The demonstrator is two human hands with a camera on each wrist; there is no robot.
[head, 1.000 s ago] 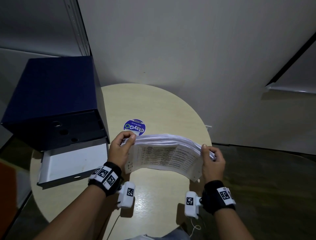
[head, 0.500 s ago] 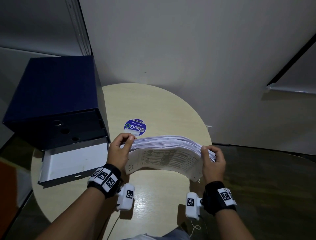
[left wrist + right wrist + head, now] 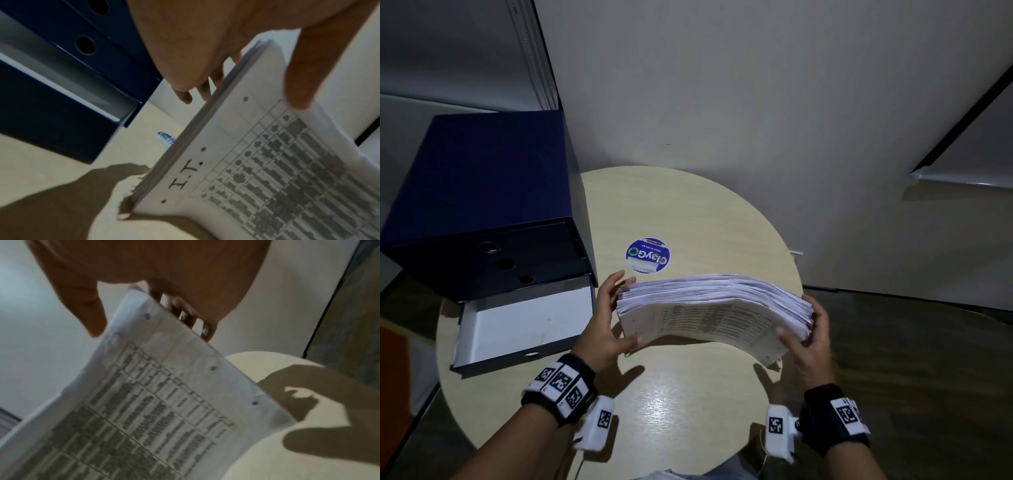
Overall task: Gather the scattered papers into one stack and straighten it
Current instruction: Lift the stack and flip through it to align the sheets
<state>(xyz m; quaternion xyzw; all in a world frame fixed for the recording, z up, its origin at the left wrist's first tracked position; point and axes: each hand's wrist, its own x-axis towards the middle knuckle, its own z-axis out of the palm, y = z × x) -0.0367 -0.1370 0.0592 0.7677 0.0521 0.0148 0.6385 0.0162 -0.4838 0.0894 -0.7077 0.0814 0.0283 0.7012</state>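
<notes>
A thick stack of papers (image 3: 709,308) with a printed table on its front sheet stands on edge, bowed, just over the round table (image 3: 688,394). My left hand (image 3: 610,310) lies against its left end with straight fingers behind and the thumb on the front sheet (image 3: 267,170). My right hand (image 3: 813,329) grips the right end, fingers curled round the back and thumb on the front sheet (image 3: 144,402). The sheet edges on top look uneven. The stack's bottom edge is hidden by the front sheet.
A dark blue box file (image 3: 482,205) stands at the table's left, with its white-lined open part (image 3: 524,325) lying beside my left hand. A round blue sticker (image 3: 648,256) sits behind the stack. The table's right edge runs under my right hand, and a wall stands close behind.
My left fingers have uncurled from over the stack's top and now lie straight along its left end. The stack has tipped more upright, and my right hand has slid lower on its end.
</notes>
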